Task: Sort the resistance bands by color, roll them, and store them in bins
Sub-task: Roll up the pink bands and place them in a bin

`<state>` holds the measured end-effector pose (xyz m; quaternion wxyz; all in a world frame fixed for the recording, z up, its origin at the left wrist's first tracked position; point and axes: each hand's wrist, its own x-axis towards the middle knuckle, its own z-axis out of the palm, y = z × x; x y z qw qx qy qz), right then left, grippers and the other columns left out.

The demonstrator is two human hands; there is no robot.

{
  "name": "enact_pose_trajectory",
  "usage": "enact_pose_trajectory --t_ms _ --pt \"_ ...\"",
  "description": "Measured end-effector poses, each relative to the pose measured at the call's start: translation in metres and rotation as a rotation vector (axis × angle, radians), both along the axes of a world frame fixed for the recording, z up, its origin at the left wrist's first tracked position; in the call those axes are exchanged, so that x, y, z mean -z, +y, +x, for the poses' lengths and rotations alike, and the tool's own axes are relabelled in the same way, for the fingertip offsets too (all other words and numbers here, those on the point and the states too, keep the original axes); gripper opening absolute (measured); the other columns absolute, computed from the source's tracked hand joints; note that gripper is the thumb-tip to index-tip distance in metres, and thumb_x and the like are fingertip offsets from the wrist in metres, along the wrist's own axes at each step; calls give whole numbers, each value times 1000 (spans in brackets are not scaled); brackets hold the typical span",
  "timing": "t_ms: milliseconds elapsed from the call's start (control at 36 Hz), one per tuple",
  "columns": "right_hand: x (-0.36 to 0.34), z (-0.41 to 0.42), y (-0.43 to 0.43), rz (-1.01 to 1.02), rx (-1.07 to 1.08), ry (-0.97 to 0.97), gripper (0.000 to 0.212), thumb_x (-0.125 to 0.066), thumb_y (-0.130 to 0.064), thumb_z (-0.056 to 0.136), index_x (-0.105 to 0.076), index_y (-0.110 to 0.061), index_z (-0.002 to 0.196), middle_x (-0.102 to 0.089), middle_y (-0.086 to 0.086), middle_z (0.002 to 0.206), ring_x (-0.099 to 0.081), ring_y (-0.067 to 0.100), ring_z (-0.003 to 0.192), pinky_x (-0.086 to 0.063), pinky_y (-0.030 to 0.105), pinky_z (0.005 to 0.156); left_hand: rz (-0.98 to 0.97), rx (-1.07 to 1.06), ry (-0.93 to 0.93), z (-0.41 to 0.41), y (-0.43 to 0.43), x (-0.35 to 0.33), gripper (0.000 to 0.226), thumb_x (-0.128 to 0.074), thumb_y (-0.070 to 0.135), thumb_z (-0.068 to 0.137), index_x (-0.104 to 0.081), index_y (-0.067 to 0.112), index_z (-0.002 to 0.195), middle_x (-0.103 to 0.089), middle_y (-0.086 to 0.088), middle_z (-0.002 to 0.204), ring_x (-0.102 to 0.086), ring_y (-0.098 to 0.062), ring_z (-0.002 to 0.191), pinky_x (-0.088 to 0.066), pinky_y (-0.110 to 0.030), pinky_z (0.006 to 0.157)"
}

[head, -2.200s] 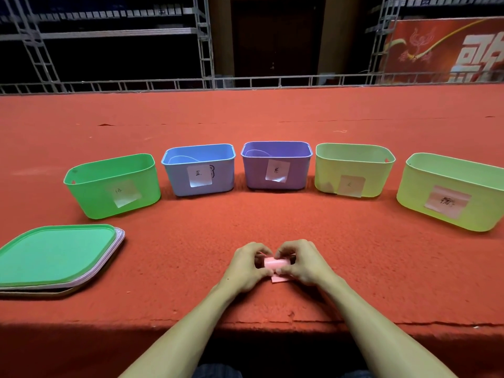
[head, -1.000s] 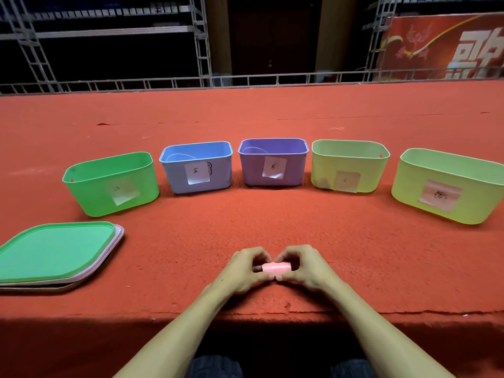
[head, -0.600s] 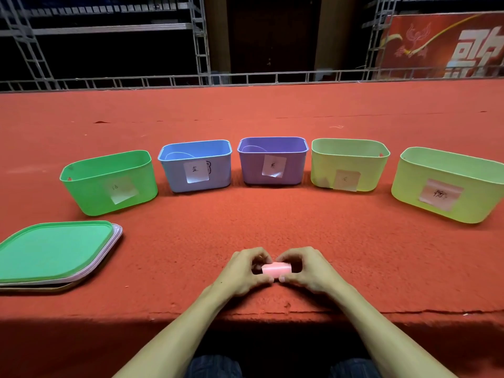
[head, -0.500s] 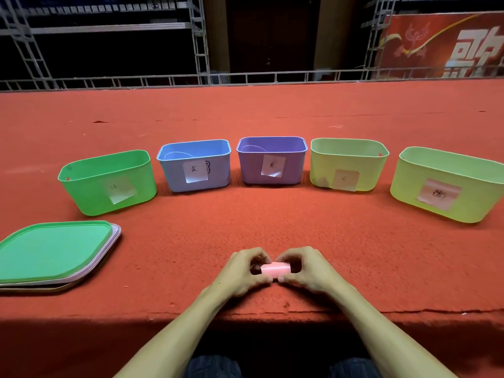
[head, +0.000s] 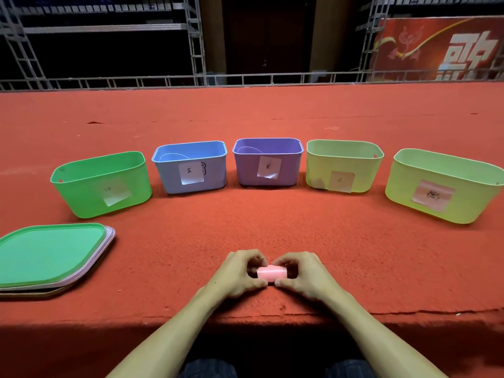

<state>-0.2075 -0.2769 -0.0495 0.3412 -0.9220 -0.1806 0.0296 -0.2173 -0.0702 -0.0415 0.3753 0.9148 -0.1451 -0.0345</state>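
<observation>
A pink resistance band [head: 271, 273], rolled into a short cylinder, lies between my two hands near the front edge of the red carpeted surface. My left hand [head: 237, 272] pinches its left end and my right hand [head: 305, 274] pinches its right end. Five labelled bins stand in an arc behind: a green bin [head: 81, 197], a blue bin [head: 169, 178], a purple bin [head: 245, 173], a yellow-green bin [head: 316, 170] and a larger yellow-green bin [head: 403, 192] at the far right. Thin loops show inside the blue and purple bins.
A stack of lids [head: 49, 255], green on top, lies at the front left. The carpeted surface's front edge [head: 409, 313] runs just below my wrists. A metal railing [head: 245, 77] and scaffolding stand behind the surface.
The flat tail of the pink band seen under my fingers earlier is now wound in, so the band is a full roll. My hands have stayed in place.
</observation>
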Motion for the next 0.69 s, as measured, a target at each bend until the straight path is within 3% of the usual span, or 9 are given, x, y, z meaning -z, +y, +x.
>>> enact_pose_trajectory --t_ms 139,306,472,583,694 --pt "-2 2 0 -24 -9 -2 34 -75 -40 64 -69 -37 98 -68 -19 85 -58 7 92 -49 27 81 -26 -43 -11 -2 -2 2 30 -81 18 62 -65 31 84 -69 10 78 -63 -3 73 -53 -25 72" --pt "-7 0 3 -27 4 13 28 -78 -30 61 -67 -39 85 -65 -11 79 -58 8 79 -42 18 63 -23 -75 0 -4 -6 -1 31 -81 14 57 -66 26 82 -71 6 77 -68 -8 73 -57 -32 71" --pt "-12 2 1 -10 11 9 31 -82 -26 60 -70 -33 87 -67 -8 80 -61 5 76 -50 21 63 -1 -58 -42 -2 -9 -7 29 -79 14 56 -66 25 80 -70 8 74 -66 -9 70 -55 -28 66" --pt "-22 9 -5 37 40 -36 31 -82 -20 56 -64 -40 71 -68 -7 74 -63 9 68 -52 25 62 -19 -40 -100 7 -16 -18 30 -78 12 56 -66 28 79 -70 10 76 -63 -5 70 -50 -19 65" --pt "-39 18 -18 49 53 -80 30 -83 -18 56 -70 -34 78 -69 -6 75 -64 12 68 -52 26 62 -43 6 -144 21 -28 -31 29 -78 12 57 -65 26 79 -71 9 78 -65 -7 74 -53 -23 69"
